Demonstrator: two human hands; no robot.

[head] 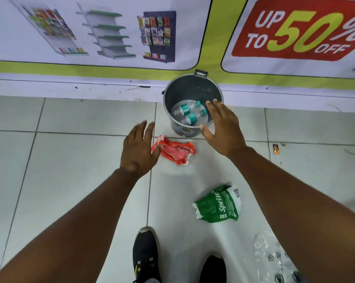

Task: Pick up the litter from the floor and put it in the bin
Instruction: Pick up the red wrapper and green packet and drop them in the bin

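Head camera view: both hands, left hand (138, 149) and right hand (223, 127), empty with fingers spread, reach toward crumpled red plastic wrapper (175, 153) beside grey metal bin (193, 88); grasping it likely comes next.

Both forearms are bare from elbow to wrist, with no sleeve, watch or bracelet on them. The left hand (138, 149) and right hand (221, 127) wear no gloves and no rings. The left shoe (146, 256) is a black trainer with a pale worn toe cap, yellow-green marks and white dots on its side. The right shoe (213, 269) is plain black.
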